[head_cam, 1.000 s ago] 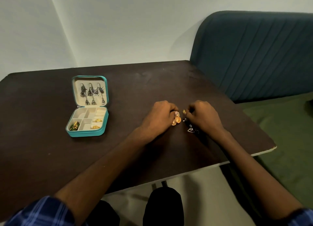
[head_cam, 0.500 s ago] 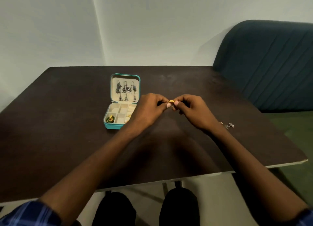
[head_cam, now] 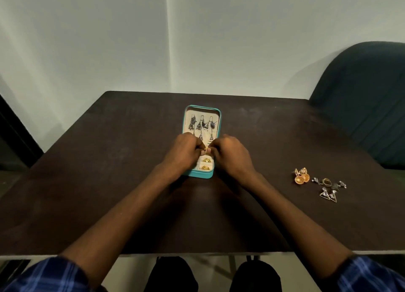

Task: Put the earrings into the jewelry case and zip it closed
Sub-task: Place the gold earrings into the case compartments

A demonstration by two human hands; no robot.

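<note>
A teal jewelry case [head_cam: 202, 174] lies open in the middle of the dark table, its lid [head_cam: 201, 110] standing up with several dark dangling earrings hung inside. Two gold earrings [head_cam: 206, 163] rest in the tray's right compartments. My left hand [head_cam: 183, 152] and my right hand [head_cam: 230, 153] meet over the tray, fingertips pinched together on a small gold earring [head_cam: 205, 149]. The hands hide most of the tray. Loose earrings lie at the right: a gold pair [head_cam: 302, 177] and silver ones [head_cam: 328, 188].
The dark table [head_cam: 109, 182] has its front edge near my knees. A dark blue-green upholstered seat back [head_cam: 368, 99] stands at the right, behind the table's corner. A pale wall runs behind the table.
Both hands carried the small gold earring from the loose pile on the right over to the case. The view has turned so the case is now centred.
</note>
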